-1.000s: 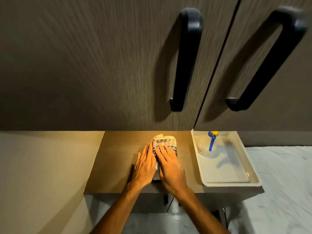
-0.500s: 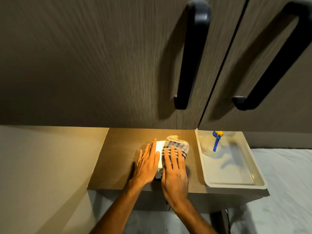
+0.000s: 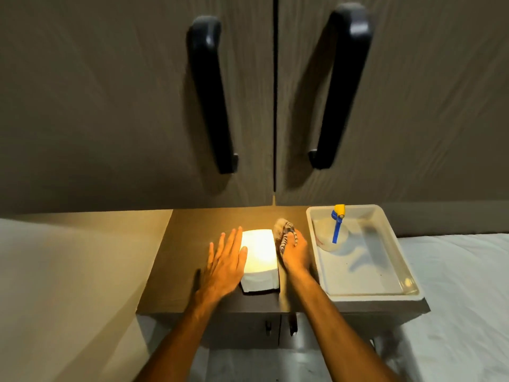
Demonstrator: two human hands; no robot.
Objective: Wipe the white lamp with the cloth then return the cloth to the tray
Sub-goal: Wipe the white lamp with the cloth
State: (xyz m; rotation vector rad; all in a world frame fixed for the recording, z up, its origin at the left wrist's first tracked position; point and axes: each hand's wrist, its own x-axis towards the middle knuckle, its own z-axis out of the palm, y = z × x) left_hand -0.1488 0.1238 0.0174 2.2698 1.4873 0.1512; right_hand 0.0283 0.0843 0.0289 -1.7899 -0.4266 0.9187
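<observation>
Wiping in progress: right hand [image 3: 296, 250] clutched the striped cloth [image 3: 283, 232] against the glowing white box lamp's [image 3: 260, 257] right side; left hand [image 3: 224, 261] lay flat, fingers spread, bracing it. Return to the white plastic tray [image 3: 385, 282] outstanding.

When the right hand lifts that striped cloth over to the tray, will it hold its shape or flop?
Probably floppy: the cloth is bunched and folded under the right hand, not flat or stiff. It looks light for its size, so loose ends would likely dangle. Against the lamp side it seems to bend to the surface. Its rough weave suggests it won't slip from the fingers.
</observation>
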